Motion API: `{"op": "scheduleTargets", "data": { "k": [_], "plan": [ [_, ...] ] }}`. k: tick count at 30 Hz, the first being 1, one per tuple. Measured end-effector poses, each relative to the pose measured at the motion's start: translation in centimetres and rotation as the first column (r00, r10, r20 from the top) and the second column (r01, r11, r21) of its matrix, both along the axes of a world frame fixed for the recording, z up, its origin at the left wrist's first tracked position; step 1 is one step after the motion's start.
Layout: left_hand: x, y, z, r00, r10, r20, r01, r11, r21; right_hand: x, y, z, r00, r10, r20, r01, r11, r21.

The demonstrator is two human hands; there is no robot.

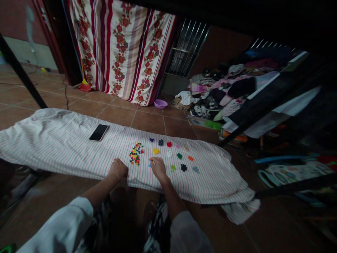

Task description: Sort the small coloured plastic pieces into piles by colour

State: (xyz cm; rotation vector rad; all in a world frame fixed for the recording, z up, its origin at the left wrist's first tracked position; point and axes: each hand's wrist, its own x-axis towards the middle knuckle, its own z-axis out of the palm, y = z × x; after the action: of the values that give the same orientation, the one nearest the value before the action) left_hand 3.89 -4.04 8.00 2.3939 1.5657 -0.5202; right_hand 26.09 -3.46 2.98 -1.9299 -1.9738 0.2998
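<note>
Beads [136,154] between hands [118,168], nearer right [158,166]

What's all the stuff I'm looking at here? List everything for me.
Striped sheet: one, white with thin stripes, spread on the tiled floor.
Mixed pile: one heap of small multicoloured pieces, mid-sheet.
Sorted clusters: about a dozen small single-colour groups, right of the pile.
Phone: one, black, on the sheet's far edge.
Floral curtain: one, red and white, behind.
Bowl: one, purple, on the floor.
Clothes heap: one, mixed colours, right.
Left hand: closed, resting on the sheet's near edge.
Right hand: on the sheet beside the pile; its grip cannot be told.
</note>
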Motion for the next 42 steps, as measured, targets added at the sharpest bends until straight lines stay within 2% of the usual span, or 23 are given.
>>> {"op": "scheduleTargets", "data": {
  "k": [5, 12, 21, 28, 32, 38, 42],
  "plan": [
    [0.4, -0.1, -0.1, 0.991, 0.098, -0.097, -0.088, 0.991, 0.099, 0.1, -0.2, -0.2, 1.000, -0.005, 0.016, 0.004, 1.000, 0.019],
    [0.7, 0.2, 0.0, 0.987, 0.094, -0.129, -0.079, 0.990, 0.121, 0.1, -0.7, -0.9, 1.000, 0.022, 0.006, -0.023, 0.999, 0.038],
    [0.5, 0.6, -1.4, 0.985, 0.100, -0.142, -0.081, 0.987, 0.135, -0.1, -1.7, -2.0, 0.992, 0.121, -0.015, -0.119, 0.987, 0.111],
    [0.5, 0.3, -0.7, 0.984, 0.098, -0.148, -0.080, 0.989, 0.123, -0.3, -2.1, -3.2, 0.996, 0.073, -0.054, -0.064, 0.985, 0.162],
    [0.6, 0.3, -0.4, 0.985, 0.093, -0.147, -0.076, 0.990, 0.119, -0.4, -2.2, -3.6, 0.989, 0.038, -0.142, -0.008, 0.979, 0.204],
    [0.7, 0.4, -0.7, 0.983, 0.103, -0.151, -0.085, 0.989, 0.125, 0.5, -1.9, -2.8, 0.933, 0.018, -0.360, 0.076, 0.966, 0.246],
    [0.7, 0.5, -0.8, 0.987, 0.081, -0.140, -0.066, 0.992, 0.108, 1.5, -1.7, -1.9, 0.903, -0.022, -0.429, 0.149, 0.953, 0.264]
  ]
}}
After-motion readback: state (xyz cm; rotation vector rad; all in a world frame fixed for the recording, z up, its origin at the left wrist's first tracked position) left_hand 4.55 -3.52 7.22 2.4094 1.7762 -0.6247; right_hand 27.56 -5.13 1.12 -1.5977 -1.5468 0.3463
